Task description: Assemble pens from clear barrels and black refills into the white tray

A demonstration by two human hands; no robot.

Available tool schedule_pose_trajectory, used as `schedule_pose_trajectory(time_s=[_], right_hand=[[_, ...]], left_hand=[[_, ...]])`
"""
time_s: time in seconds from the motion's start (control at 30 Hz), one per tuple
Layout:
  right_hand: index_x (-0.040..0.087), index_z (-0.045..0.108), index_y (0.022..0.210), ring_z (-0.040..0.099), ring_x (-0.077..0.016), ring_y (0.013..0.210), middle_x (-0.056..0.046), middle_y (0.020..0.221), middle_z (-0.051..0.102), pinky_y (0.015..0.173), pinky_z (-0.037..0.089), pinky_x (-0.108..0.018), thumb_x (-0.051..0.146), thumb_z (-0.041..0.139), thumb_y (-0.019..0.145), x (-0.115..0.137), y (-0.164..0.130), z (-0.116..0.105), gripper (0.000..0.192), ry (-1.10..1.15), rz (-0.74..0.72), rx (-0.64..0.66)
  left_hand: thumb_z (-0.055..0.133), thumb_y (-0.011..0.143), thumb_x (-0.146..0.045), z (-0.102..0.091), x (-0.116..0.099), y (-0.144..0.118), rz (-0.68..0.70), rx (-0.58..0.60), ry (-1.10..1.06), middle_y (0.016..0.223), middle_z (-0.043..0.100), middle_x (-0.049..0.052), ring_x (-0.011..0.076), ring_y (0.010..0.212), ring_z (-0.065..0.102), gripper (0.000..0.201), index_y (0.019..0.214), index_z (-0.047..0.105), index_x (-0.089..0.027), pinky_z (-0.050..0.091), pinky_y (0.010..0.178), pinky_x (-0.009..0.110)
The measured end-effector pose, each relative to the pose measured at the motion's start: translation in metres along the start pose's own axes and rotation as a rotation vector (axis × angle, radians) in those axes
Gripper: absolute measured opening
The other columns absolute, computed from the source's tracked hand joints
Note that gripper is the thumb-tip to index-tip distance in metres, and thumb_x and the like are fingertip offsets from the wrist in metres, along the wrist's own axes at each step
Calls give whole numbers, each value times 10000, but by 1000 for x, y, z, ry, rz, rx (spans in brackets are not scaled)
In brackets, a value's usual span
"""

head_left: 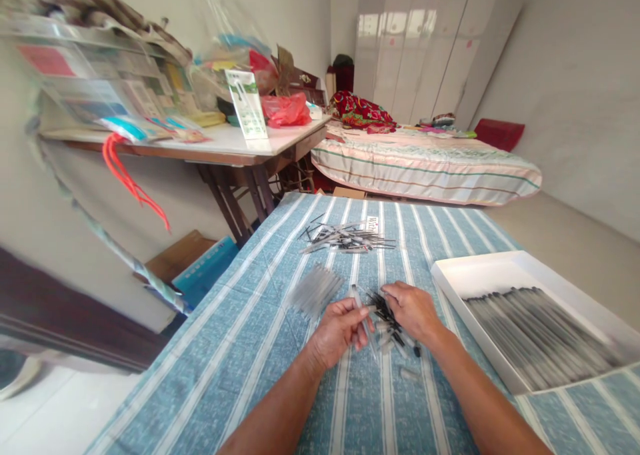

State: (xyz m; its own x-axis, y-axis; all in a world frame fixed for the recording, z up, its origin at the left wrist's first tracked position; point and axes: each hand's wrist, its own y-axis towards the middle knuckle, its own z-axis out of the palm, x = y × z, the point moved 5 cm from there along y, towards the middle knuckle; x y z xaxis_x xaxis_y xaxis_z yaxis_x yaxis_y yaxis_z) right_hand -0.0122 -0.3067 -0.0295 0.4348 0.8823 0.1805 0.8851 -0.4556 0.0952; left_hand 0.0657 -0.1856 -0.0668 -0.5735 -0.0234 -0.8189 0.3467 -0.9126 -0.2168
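Head view. Clear tube (pixel 361 306): held upright-tilted in the left hand (pixel 340 328), fingers pinched round it, likely so its open end faces the right hand (pixel 411 308). Right hand: fingers curled down onto the pile of small black and clear parts (pixel 395 332), pinching among them; whether one is held cannot be told. Bundle of clear tubes (pixel 316 288): just left of the hands, within reach. Second scatter of tubes (pixel 347 237): farther up the striped surface (pixel 240 348). White tray (pixel 453 285) of filled rows: right, near the edge. Open cloth lies before and left of the hands.
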Motion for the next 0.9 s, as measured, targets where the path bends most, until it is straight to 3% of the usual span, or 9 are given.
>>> schedule_pose_trajectory(time_s=[0.1,0.23,0.5,0.73,0.9], right_hand=[[261,618,1025,584,-155,838,-27,921,648,669,348,-220,197,365,858,-1,2,1,310,-27,21,97],[275,613,1038,585,-156,830,-22,901,641,648,335,-222,93,362,800,-3,0,3,391,-35,-54,195],[202,635,811,567,-148,776,-33,804,617,636,321,-216,170,424,804,-6,-3,6,213,28,-130,209],[184,600,757,523,-96,585,38,594,547,579,365,-192,317,459,834,-10,-9,-3,208,596,-114,130],[173,537,765,486,-67,406,54,559,539,404,355,-174,357,538,765,5,-15,13,184,1037,34,267]], left_hand=[[673,685,-318,-1,0,1,-2,9,-14,596,641,40,79,346,522,240,666,541,-119,363,317,161],[672,686,-309,-2,1,2,-3,6,-37,600,642,41,80,344,522,230,676,541,-121,368,316,163],[680,678,-303,-5,-3,5,5,-18,-41,601,644,38,75,340,515,231,663,545,-117,370,322,167],[674,686,-284,-15,-19,10,120,-140,-114,614,641,17,66,354,503,213,698,522,-135,363,337,167],[684,671,-269,-22,-28,11,194,-202,-159,632,642,11,60,376,502,215,706,515,-141,370,362,169]])
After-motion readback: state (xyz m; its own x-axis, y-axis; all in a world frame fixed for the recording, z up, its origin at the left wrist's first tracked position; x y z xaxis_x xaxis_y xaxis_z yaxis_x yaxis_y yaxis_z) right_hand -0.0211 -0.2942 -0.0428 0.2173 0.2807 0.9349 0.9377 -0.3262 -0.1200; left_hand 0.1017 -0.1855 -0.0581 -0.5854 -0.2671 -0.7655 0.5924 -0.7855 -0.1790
